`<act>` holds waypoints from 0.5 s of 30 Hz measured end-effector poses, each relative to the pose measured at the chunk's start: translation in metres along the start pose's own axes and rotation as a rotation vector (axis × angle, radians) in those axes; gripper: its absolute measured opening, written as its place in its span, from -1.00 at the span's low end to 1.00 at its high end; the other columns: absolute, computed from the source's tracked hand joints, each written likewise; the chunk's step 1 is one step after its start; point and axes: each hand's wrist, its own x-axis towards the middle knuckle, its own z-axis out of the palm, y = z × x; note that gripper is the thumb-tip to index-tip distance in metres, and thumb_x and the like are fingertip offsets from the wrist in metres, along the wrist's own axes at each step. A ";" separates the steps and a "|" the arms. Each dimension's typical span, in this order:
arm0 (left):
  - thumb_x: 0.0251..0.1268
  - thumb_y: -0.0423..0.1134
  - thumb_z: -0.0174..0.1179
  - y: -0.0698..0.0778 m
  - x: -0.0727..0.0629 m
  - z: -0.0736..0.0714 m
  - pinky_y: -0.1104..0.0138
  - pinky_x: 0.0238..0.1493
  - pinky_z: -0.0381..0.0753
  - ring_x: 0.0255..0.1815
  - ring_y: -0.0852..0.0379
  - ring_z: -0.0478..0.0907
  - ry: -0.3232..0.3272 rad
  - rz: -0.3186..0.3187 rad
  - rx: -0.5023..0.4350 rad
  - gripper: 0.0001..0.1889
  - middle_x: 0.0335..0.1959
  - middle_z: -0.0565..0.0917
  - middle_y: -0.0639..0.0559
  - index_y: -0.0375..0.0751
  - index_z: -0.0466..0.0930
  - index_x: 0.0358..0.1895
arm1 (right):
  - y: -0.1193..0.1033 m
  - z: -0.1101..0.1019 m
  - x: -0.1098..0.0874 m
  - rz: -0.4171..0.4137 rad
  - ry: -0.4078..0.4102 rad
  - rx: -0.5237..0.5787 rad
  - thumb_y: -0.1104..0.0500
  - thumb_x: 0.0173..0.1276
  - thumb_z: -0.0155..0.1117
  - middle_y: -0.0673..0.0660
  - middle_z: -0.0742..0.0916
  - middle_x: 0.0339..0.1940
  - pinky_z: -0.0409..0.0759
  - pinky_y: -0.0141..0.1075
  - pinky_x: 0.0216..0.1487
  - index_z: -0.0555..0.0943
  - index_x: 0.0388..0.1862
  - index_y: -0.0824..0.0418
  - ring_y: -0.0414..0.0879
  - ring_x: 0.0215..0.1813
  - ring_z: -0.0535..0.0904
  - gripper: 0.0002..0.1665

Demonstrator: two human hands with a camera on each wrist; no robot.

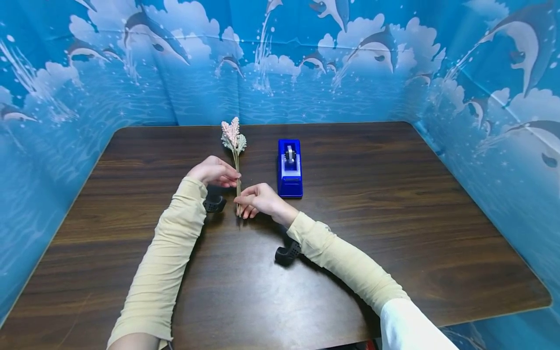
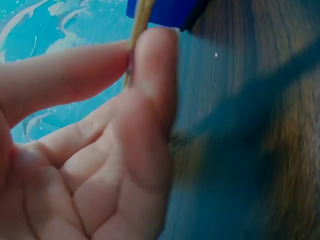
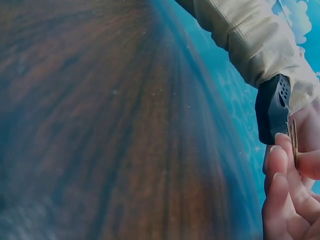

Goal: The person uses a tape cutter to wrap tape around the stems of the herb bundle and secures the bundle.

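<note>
A small bunch of artificial flowers (image 1: pixel 234 137), pink and pale green on thin tan stems, is held up over the table left of its middle. My left hand (image 1: pixel 215 172) pinches the stems partway down between thumb and fingers; the left wrist view shows a stem (image 2: pixel 142 17) between the fingertips. Lower down, my right hand (image 1: pixel 261 200) pinches the same stems near their bottom ends. In the right wrist view the stem ends (image 3: pixel 294 137) stick out past the thumb and fingers. The flower heads do not show in either wrist view.
A blue tape dispenser (image 1: pixel 290 170) stands on the dark wooden table (image 1: pixel 372 194), just right of the hands. A blue dolphin-print curtain (image 1: pixel 280 78) hangs behind the table and along its sides. Black wrist devices (image 1: pixel 287 253) hang below both sleeves.
</note>
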 end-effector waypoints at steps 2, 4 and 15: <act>0.36 -0.35 0.13 -0.001 0.000 -0.002 0.54 -0.44 0.55 -0.57 0.38 0.60 -0.012 -0.011 0.023 -0.59 -0.62 0.67 0.20 -0.57 0.38 0.16 | 0.001 0.000 0.000 0.005 -0.008 -0.007 0.25 0.43 0.14 -0.01 0.67 -0.66 0.49 -0.42 -0.56 0.56 -0.13 0.48 -0.25 -0.65 0.54 -0.75; 0.37 -0.34 0.13 -0.002 0.000 -0.004 0.53 -0.43 0.56 -0.55 0.36 0.61 -0.026 -0.019 0.044 -0.62 -0.60 0.67 0.19 -0.53 0.36 0.12 | 0.002 0.001 0.000 0.011 -0.017 -0.015 0.25 0.43 0.15 -0.01 0.67 -0.65 0.49 -0.42 -0.56 0.56 -0.14 0.45 -0.25 -0.65 0.55 -0.77; 0.36 -0.40 0.11 -0.008 -0.005 -0.006 0.50 -0.47 0.55 -0.61 0.34 0.60 -0.019 -0.050 0.113 -0.69 -0.64 0.63 0.14 -0.38 0.20 0.02 | 0.005 0.004 -0.001 0.051 -0.109 -0.135 0.30 0.40 0.13 0.06 0.72 -0.54 0.51 -0.43 -0.52 0.53 -0.02 0.44 -0.23 -0.59 0.59 -0.75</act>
